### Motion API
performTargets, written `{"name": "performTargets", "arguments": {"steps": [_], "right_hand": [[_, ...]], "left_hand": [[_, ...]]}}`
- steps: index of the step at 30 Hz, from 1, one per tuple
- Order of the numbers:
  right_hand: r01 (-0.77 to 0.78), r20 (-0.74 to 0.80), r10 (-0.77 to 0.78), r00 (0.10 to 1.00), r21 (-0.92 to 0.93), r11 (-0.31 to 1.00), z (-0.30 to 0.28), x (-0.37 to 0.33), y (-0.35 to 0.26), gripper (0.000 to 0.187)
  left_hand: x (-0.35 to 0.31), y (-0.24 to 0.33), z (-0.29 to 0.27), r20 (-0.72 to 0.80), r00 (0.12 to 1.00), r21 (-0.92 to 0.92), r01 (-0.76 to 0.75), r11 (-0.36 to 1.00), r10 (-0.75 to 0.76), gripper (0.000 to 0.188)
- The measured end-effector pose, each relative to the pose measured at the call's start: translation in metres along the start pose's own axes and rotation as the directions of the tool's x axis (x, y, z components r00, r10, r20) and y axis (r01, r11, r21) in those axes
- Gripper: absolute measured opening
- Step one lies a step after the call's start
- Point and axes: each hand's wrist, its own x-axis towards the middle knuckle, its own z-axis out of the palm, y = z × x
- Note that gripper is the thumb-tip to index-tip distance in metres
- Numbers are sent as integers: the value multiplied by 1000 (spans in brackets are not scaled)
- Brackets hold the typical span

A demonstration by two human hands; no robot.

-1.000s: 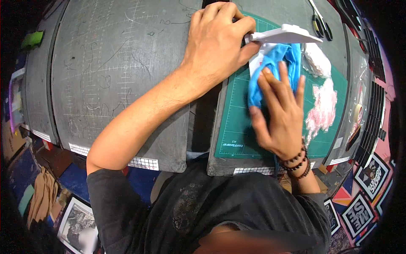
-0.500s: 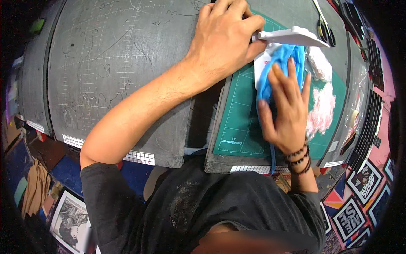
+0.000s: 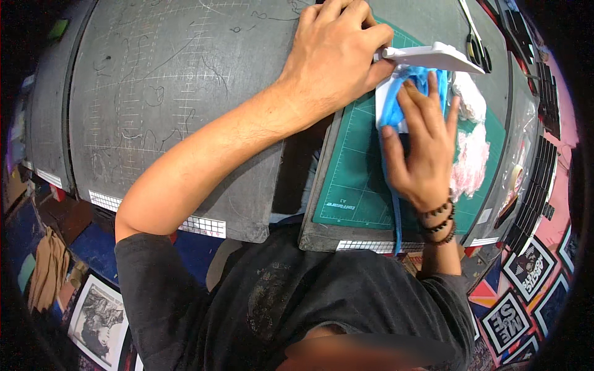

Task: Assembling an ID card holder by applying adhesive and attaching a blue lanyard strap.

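My right hand (image 3: 427, 148) lies on a bright blue cloth (image 3: 391, 111), its fingers stretched out and a little apart. The cloth rests over a white flat piece (image 3: 380, 102) on a green cutting mat (image 3: 352, 179). Up at the far end stands a raised white plastic flap (image 3: 433, 59). The curled fingers of my left hand (image 3: 337, 49) close on the flap's left end; its fingertips are partly hidden. From the cloth a narrow blue strap (image 3: 396, 216) runs toward me over the mat's near edge.
Crumpled white plastic (image 3: 470, 102) and a reddish-white plastic bag (image 3: 471, 161) lie right of the cloth. Scissors (image 3: 478, 52) lie at the far right. A dark grey table (image 3: 154, 123) with a printed grid stretches left, separated by a gap from the mat's table. A tape roll (image 3: 518, 176) lies rightward.
The cloth's near edge has drawn back under my right fingers, showing more of the white piece beneath. My left hand keeps its place at the flap, which has hardly moved.
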Motion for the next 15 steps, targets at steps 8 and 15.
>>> {"name": "performTargets", "arguments": {"steps": [8,15], "right_hand": [[-10,-3,10,1000,9,1000,1,0,0,52],[-24,48,24,999,9,1000,-7,-2,1,53]], "left_hand": [[-1,-2,-1,1,1000,26,5,1000,-5,26],[-2,-1,-3,-25,1000,18,-4,1000,5,26]]}}
